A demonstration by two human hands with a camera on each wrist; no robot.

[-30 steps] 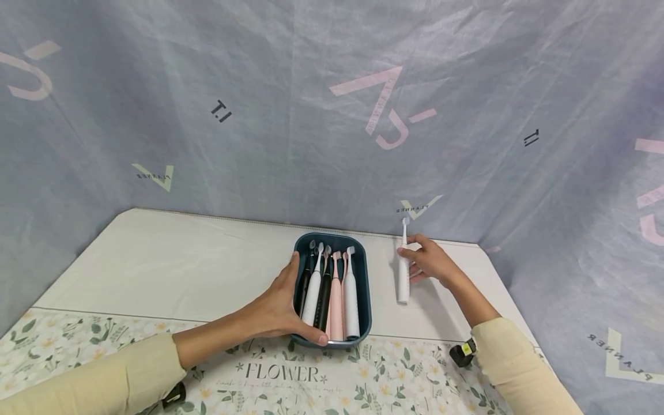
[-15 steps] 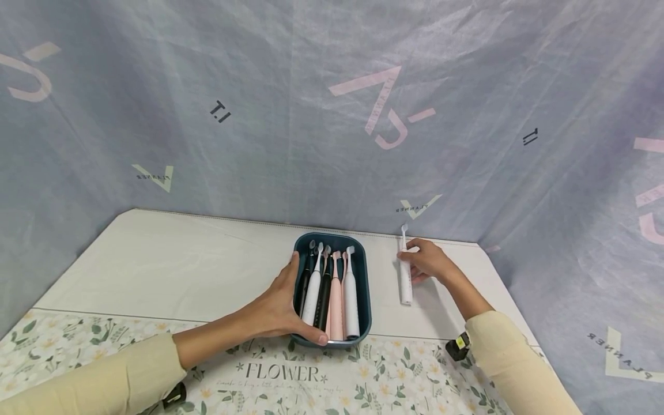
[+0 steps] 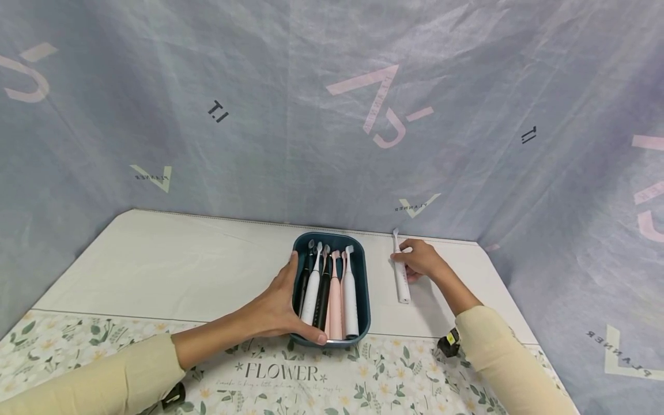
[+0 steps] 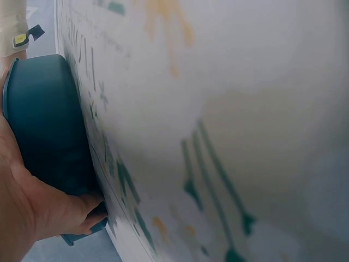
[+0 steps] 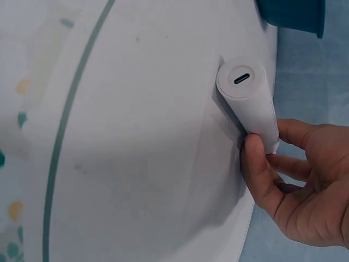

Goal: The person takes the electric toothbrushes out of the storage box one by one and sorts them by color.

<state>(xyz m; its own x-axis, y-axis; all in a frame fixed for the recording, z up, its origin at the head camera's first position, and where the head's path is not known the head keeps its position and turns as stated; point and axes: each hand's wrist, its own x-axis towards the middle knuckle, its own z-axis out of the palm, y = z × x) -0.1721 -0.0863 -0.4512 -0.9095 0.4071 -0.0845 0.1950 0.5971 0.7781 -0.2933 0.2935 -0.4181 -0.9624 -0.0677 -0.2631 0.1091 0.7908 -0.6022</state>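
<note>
My left hand holds the dark teal bin at its left side, the thumb over the near rim. In the left wrist view the fingers curl round the bin's outer wall. Inside lie electric toothbrushes side by side: a white one, a black one, a pink one, another white one and more. Right of the bin, my right hand pinches a white electric toothbrush, brush head pointing away. Its base shows a charging port. Whether it touches the table cannot be told.
A white strip covers the back of the table, with a floral cloth printed FLOWER along the front. Grey sheeting hangs behind and at both sides. The bin stands across the line between strip and cloth.
My right hand has shifted slightly left with the white toothbrush. The toothbrush has turned, its head now leaning left and lying nearer. My left hand and the bin stay in place.
</note>
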